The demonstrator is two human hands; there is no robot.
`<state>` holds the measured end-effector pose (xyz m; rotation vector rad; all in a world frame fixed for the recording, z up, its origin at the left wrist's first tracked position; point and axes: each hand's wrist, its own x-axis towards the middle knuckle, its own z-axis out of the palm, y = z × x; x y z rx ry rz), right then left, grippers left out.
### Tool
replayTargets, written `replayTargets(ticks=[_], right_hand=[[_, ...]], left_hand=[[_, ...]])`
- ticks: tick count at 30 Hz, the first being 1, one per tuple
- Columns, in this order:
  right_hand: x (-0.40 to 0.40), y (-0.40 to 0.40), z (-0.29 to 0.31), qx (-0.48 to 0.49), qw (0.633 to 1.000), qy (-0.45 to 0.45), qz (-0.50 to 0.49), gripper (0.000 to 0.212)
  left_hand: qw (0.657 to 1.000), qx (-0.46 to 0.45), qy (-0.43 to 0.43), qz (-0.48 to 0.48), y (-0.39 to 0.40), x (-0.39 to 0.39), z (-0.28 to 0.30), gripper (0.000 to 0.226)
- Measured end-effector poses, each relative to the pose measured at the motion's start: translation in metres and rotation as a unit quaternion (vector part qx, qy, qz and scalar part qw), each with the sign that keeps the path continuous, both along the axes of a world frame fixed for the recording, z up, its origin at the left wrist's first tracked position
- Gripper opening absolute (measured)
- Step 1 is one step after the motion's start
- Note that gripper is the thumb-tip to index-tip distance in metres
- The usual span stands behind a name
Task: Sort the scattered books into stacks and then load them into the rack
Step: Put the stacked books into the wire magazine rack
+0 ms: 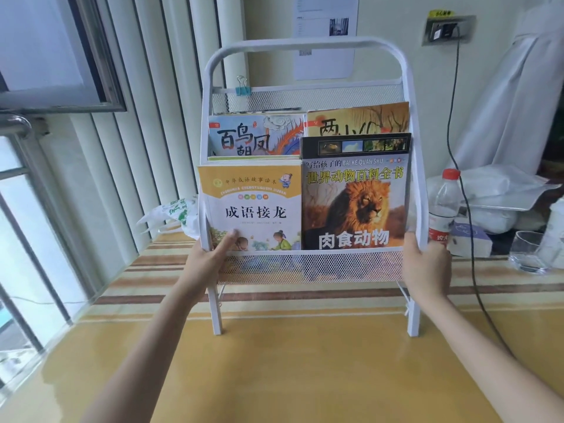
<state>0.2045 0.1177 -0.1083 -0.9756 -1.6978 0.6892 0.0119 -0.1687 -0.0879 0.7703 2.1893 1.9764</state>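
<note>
While the white rack (308, 96) stands upright on the yellow bench (305, 361), both hands hold it by its side posts: the left hand (210, 254) has its grip curled round the left post, thumb lying on the orange book (253, 206), and the right hand (425, 264) grips the right post. The lion book (355, 196) sits beside the orange one in the front tier, two more behind.

Two bare forearms reach in from the bottom edge with no sleeves, watch, bracelet or rings showing on them, the left hand (210, 254) and the right hand (427, 264) both ungloved, with short plain nails on the visible fingers (230, 236).
</note>
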Motion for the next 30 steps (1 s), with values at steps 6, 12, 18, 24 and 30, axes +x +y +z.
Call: replayTargets(ticks=[6, 12, 18, 24, 30], right_hand=[[0.003, -0.023, 0.056, 0.204, 0.972, 0.105, -0.046, 0.036], [-0.067, -0.048, 0.188, 0.381, 0.921, 0.038, 0.078, 0.033], [-0.141, -0.038, 0.232, 0.349, 0.901, -0.216, 0.138, 0.038], [-0.141, -0.031, 0.229, 0.328, 0.906, -0.216, 0.155, 0.028], [-0.139, -0.031, 0.228, 0.332, 0.9, -0.233, 0.161, 0.022]], left_hand=[[0.977, 0.156, 0.082, 0.119, -0.012, 0.009, 0.043, 0.064], [0.885, 0.023, 0.422, 0.195, 0.024, 0.02, 0.168, 0.031], [0.838, -0.277, 0.47, 0.008, 0.115, 0.004, 0.199, 0.053], [0.829, -0.245, 0.503, -0.008, 0.126, -0.006, 0.188, 0.075], [0.808, -0.292, 0.511, -0.027, 0.127, -0.013, 0.186, 0.067]])
